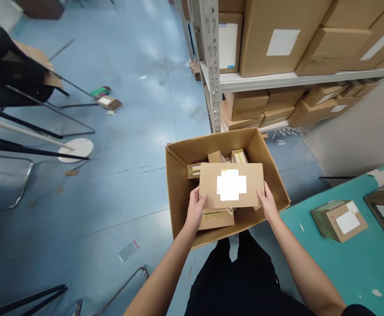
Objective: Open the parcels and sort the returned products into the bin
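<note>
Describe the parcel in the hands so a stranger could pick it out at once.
Beside the grey metal shelving stands a large open cardboard carton. Over it, the left hand and right hand hold a flat brown parcel above smaller parcels. Among the parcels in the carton, only this one shows a large white cross-shaped patch on top.

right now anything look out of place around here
A small cardboard parcel lies loose on the blue floor, beside what looks like a toppled black chair, its metal legs pointing sideways rather than standing.
</note>
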`<act>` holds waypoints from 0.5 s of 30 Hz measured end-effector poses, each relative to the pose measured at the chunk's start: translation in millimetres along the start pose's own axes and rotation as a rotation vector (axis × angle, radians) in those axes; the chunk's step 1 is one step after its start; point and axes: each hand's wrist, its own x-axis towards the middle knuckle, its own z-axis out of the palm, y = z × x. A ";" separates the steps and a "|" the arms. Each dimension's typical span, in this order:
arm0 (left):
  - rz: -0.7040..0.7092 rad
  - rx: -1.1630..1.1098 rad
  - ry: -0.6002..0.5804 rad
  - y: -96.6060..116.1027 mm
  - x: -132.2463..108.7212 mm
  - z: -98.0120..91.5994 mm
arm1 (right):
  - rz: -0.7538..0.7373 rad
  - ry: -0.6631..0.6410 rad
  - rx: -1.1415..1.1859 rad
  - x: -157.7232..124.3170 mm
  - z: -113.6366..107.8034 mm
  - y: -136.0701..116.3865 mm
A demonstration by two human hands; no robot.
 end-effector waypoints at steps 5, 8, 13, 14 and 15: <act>0.038 -0.008 -0.112 24.1 -58.6 17.7 | -0.058 0.145 0.014 -70.4 -48.5 -22.7; 0.003 0.018 -0.251 31.2 -85.2 26.9 | -0.041 0.237 0.014 -114.7 -86.5 -20.1; -0.135 0.139 -0.522 31.0 -118.0 51.9 | 0.009 0.380 -0.005 -185.2 -154.9 11.5; -0.154 0.163 -0.565 29.2 -124.6 59.7 | 0.022 0.412 -0.005 -198.2 -167.2 19.8; -0.167 0.183 -0.605 26.8 -131.5 68.3 | 0.039 0.445 -0.001 -210.7 -178.8 28.2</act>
